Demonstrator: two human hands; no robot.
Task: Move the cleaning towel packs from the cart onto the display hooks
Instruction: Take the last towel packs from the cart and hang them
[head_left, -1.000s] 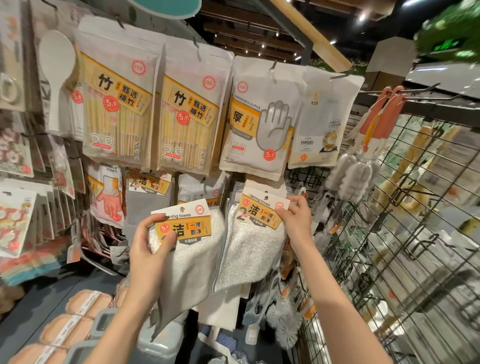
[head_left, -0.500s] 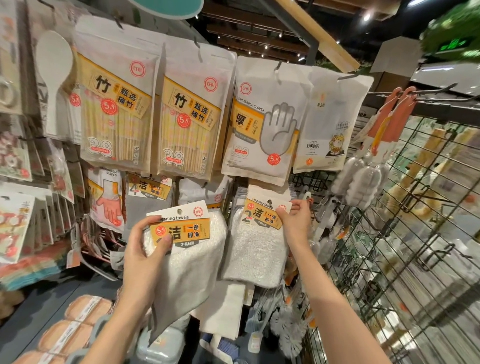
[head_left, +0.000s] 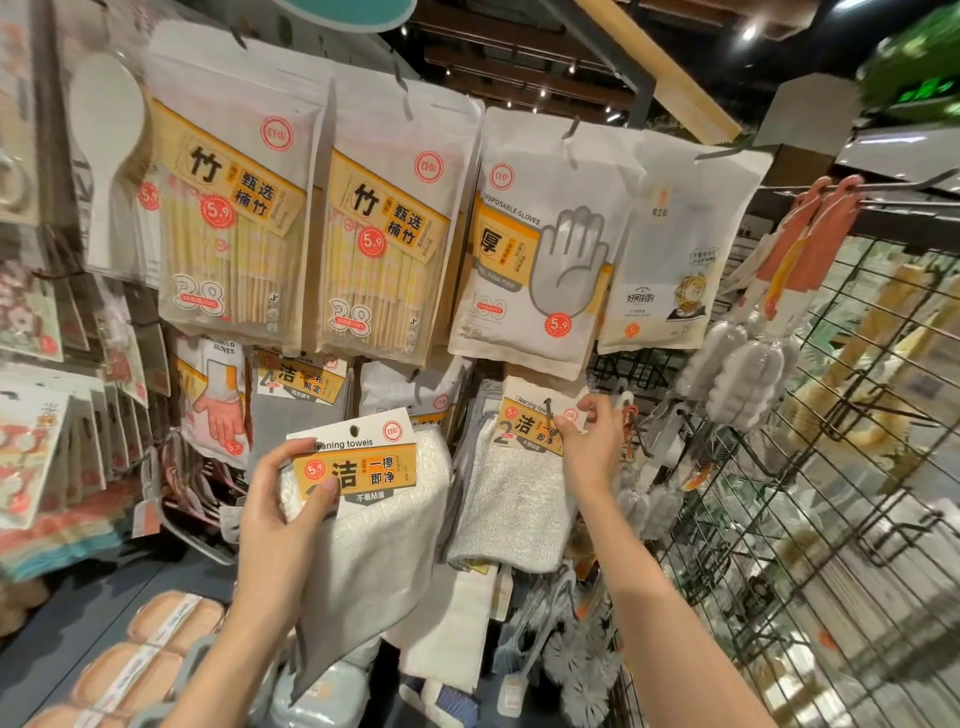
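My left hand (head_left: 283, 525) grips a cleaning towel pack (head_left: 382, 519), white and grey cloth under an orange and white header card, held in front of the display below the chopstick bags. My right hand (head_left: 589, 441) pinches the right edge of the header card of a second towel pack (head_left: 511, 504). That pack hangs against the display, with a thin black hook (head_left: 548, 408) showing at the card's hole. More towel packs hang behind and to the left of it. The cart is not in view.
Bamboo chopstick bags (head_left: 234, 218) and disposable glove bags (head_left: 540, 249) hang on the row above. A wire grid rack (head_left: 810, 519) with brushes stands at the right. Household glove packs (head_left: 215, 400) hang at the left. Sponges (head_left: 150, 660) lie on the lower shelf.
The pack under my right hand has settled closer to the display, and my fingers have slid to its card's right edge. My left hand has held its pack nearly still.
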